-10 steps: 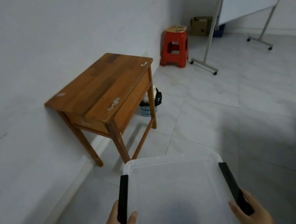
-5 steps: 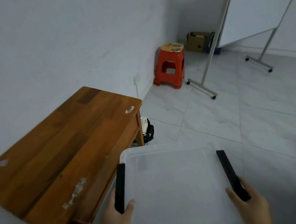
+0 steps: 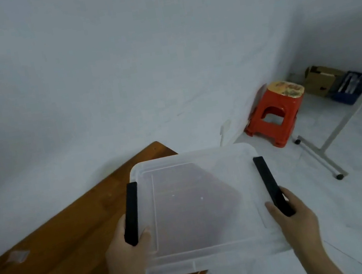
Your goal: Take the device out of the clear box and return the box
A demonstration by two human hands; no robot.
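I hold a clear plastic box [image 3: 200, 207] with a lid and two black side latches in front of me, over the right end of a brown wooden table [image 3: 53, 263]. My left hand [image 3: 128, 251] grips the box's left side at the black latch. On the opposite side my right hand [image 3: 294, 216] grips the right latch. The box hangs partly over the tabletop and partly past its right edge. Through the cloudy lid only a dark shape shows; I cannot make out any device inside.
A white wall runs behind the table. On the tiled floor to the right stand a red plastic stool [image 3: 273, 112], a cardboard box [image 3: 320, 79], a blue crate [image 3: 350, 88] and the wheeled metal leg of a whiteboard stand [image 3: 320, 157].
I have come up to the table. The box, held in both hands throughout, now hangs over the table's right end instead of over the floor.
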